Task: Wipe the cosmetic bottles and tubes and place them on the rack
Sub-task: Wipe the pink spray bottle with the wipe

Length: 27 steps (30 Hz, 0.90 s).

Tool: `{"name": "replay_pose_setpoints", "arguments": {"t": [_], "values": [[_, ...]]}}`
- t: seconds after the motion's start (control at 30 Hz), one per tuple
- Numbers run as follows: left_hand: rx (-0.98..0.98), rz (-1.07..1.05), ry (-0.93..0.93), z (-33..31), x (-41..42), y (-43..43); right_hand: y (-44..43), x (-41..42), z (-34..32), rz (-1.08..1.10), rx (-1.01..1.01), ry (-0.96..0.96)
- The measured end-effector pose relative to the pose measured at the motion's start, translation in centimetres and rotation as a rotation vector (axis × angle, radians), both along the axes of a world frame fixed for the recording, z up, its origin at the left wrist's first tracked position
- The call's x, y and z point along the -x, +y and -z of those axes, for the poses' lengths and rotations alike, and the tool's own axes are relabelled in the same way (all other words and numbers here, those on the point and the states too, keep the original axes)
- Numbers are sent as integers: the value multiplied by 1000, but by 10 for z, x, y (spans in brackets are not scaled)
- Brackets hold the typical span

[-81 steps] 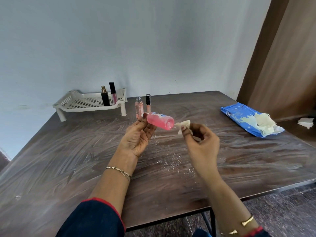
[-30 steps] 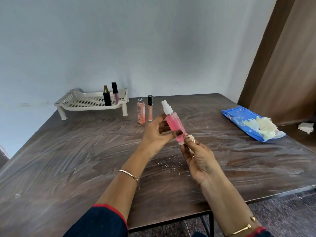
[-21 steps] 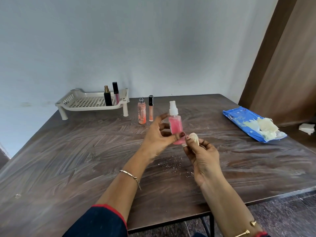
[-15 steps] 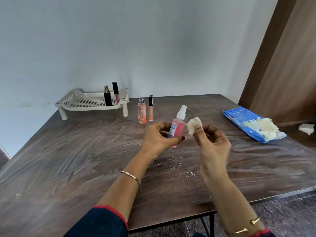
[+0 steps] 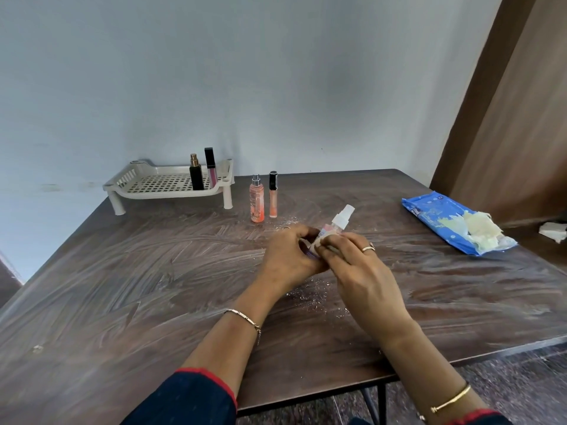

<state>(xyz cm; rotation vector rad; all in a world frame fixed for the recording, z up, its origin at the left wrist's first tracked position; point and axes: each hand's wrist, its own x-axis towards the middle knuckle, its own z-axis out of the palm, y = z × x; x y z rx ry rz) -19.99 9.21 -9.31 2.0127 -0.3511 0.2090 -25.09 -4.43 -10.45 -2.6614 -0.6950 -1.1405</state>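
At table (image 5: 153,286) centre — spray bottle (image 5: 337,223) label blurred.

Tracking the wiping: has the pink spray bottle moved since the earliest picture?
Yes. The pink spray bottle shifted right, farther from the peach bottle, and turned from sideways to nozzle-up.

The far-left rack (image 5: 144,179) was cream, grid-patterned; the spray bottle (image 5: 341,218) white-capped; the right wipes pack (image 5: 432,214) blue; the table (image 5: 122,271) brown, white-streaked.

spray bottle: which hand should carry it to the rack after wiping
Probably left: the left hand holds the spray bottle and is nearer the rack; the right hand holds the wipe.
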Motion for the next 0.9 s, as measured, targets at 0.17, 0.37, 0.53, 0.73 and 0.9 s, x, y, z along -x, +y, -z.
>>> {"name": "replay_pose_setpoints", "arguments": {"t": [0.17, 0.37, 0.53, 0.73, 0.9], "values": [[-85, 71, 11, -1, 3, 2, -20, -6, -8, 75, 34, -104], [-175, 69, -81, 0, 3, 5, -25, -14, -9, 123, 45, -173], [-430, 20, -305, 3, 1, 4, -24, -13, -15, 347, 73, -135], [-487, 23, -397, 6, -4, 9, -31, -9, -39, 330, -252, 458], [-320, 59, -309, 4, -2, 9, -39, -9, -50, -91, -1298, 801]]}}
